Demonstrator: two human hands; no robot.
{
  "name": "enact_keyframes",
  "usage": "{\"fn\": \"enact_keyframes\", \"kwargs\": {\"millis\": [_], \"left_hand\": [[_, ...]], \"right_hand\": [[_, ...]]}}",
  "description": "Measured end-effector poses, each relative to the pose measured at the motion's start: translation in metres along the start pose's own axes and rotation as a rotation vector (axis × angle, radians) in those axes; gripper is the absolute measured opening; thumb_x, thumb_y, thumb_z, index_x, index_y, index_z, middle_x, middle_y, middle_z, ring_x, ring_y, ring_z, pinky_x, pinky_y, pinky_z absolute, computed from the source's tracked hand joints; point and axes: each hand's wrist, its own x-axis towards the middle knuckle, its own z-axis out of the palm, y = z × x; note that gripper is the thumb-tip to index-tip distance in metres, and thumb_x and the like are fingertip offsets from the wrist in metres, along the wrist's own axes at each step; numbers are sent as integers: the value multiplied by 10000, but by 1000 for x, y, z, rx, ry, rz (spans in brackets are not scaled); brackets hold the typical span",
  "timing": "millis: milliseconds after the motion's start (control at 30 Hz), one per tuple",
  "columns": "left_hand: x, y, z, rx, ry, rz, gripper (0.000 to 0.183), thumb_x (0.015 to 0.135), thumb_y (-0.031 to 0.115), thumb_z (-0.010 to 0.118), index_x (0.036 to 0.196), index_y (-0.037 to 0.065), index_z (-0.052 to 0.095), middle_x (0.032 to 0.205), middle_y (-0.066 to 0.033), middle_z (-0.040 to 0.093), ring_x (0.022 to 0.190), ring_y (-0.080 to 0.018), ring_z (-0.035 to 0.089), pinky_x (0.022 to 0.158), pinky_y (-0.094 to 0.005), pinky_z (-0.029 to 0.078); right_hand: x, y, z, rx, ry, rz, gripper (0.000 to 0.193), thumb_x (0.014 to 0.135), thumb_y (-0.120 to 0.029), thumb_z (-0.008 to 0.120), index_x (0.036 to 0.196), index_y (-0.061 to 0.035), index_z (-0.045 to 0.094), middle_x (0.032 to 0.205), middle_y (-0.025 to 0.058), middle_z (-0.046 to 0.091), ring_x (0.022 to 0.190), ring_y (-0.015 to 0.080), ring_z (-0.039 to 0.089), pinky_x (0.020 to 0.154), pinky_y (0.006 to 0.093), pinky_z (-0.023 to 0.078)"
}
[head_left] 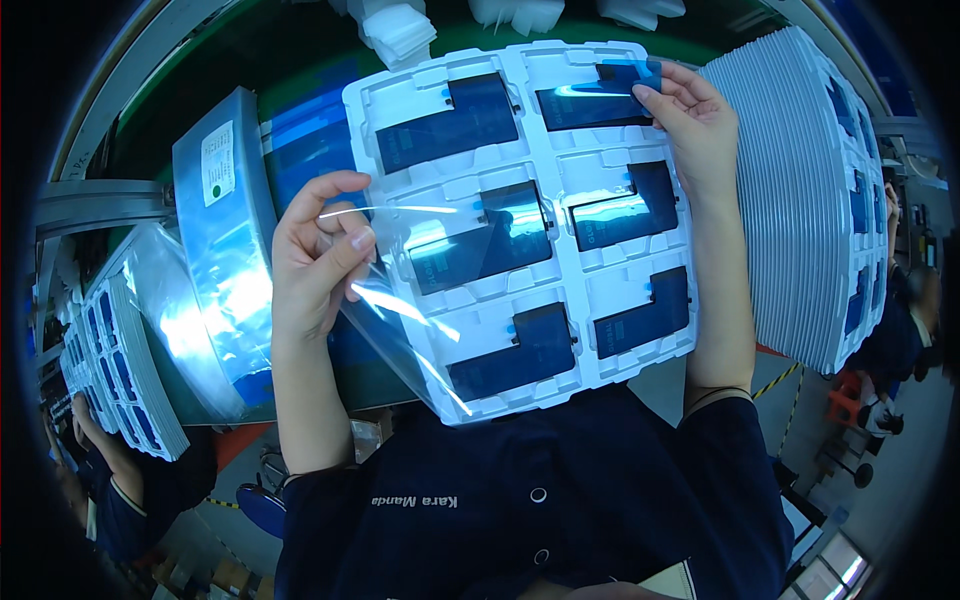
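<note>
A white moulded tray lies tilted in front of me, with several dark, L-shaped flat packs in its pockets; they look like battery packs. Clear plastic film stretches over the tray, bright with glare. At the tray's left side my left hand is closed, pinching the film between thumb and fingers. My right hand is closed at the far right corner, thumb and fingertips pinched on what looks like the film's edge, which shows blue there. Whether those fingertips also touch the tray is hidden.
To the right rises a tall stack of white trays. On the left lies a pile of clear plastic bags with a label; beyond it is another tray stack beside a co-worker's hand. White foam pieces sit at the back.
</note>
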Motion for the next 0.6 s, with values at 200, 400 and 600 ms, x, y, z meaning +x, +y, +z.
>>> {"fn": "enact_keyframes", "kwargs": {"millis": [200,400,600], "left_hand": [[0,0,1,16,-1,-10,434,812,44,687,1202,-20,509,689,-27,581,514,-49,494,431,-160,355],[-1,2,2,30,5,-25,440,804,45,695,1200,-17,512,686,-19,576,537,-49,493,490,-168,353],[-1,0,3,24,-5,-18,438,802,45,698,1195,-16,517,688,-15,576,552,-49,497,505,-170,360]], "right_hand": [[-2,-1,0,-62,-1,-3,309,798,-34,709,1092,18,628,900,74,701,786,89,655,645,179,490],[-2,-4,2,-83,-7,-2,295,799,-28,705,1080,24,630,891,77,697,781,85,652,670,183,507],[-3,-3,6,-142,1,-33,285,795,-12,702,1063,49,623,900,86,687,787,93,646,715,205,525]]}}
